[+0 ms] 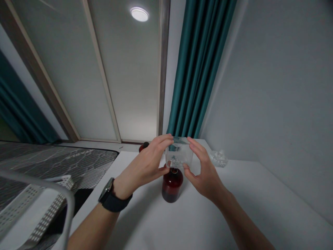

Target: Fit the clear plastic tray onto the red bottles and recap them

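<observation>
Between both hands I hold a clear plastic box (pixel 179 154), raised above the white table. My left hand (pixel 153 158), with a dark watch on the wrist, grips the box's left side, thumb low and fingers at the top. On the right side, my right hand (pixel 201 165) pinches it the same way. Just below and behind the box stands a dark red-brown bottle (pixel 172 187), upright on the table, its top partly covered by the box. Something small shows through the clear walls, but I cannot make out what it is.
A second dark red bottle (pixel 142 147) shows partly behind my left hand. Crumpled clear plastic (pixel 219 158) lies at the table's (pixel 208 222) back right, near the wall. To the left are a white perforated basket (pixel 39 211) and a grey curved bar (pixel 69 205). Teal curtains (pixel 197 69) hang behind.
</observation>
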Demonstrator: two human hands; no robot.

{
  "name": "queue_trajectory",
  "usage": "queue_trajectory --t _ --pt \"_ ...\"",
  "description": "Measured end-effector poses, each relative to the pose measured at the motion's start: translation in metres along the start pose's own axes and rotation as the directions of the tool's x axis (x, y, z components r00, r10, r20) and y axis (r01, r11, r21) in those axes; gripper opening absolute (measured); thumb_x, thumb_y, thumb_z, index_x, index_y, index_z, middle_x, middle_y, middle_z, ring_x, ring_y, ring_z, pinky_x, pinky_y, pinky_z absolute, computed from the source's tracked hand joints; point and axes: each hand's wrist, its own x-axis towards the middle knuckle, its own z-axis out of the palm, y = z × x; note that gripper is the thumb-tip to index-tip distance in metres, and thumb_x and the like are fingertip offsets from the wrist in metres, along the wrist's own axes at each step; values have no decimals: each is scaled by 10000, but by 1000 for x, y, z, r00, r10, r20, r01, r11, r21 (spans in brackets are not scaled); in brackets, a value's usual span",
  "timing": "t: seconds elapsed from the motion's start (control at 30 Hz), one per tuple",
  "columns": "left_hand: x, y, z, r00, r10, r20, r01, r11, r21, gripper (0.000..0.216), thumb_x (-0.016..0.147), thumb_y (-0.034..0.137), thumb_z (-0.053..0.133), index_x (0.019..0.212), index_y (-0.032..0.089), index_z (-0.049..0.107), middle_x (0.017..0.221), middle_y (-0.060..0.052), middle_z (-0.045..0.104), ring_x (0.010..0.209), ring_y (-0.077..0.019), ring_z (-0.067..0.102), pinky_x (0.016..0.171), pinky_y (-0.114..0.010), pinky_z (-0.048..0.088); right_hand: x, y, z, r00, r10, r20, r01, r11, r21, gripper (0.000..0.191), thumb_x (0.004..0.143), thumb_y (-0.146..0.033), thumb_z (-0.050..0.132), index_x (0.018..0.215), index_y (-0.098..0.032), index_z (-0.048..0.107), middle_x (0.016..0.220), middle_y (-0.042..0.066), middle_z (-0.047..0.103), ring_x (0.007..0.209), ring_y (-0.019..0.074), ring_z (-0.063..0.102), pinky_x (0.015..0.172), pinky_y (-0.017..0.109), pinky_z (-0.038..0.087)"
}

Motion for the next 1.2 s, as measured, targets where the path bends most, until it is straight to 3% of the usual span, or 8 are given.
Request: queue_trajectory --t 0.4,1.2 --pt "-1 -1 0 1000 -2 5 2 1000 5 739 808 68 667 1423 250 301 1448 -179 453 1368 -324 457 1090 -576 455 0 0 0 1000 2 0 -2 1000 -1 801 868 -49 557 1521 -343 198 1532 107 400 1426 299 403 1120 609 418" --pt "0 1 -1 1000 0 12 0 1000 4 711 824 59 647 1418 234 299 1447 -173 440 1372 -301 443 1110 -533 446 -1 0 1 1000 -1 -8 1 1000 -10 833 875 -42 553 1549 -328 156 1535 105 394 1431 276 395 1136 569 412"
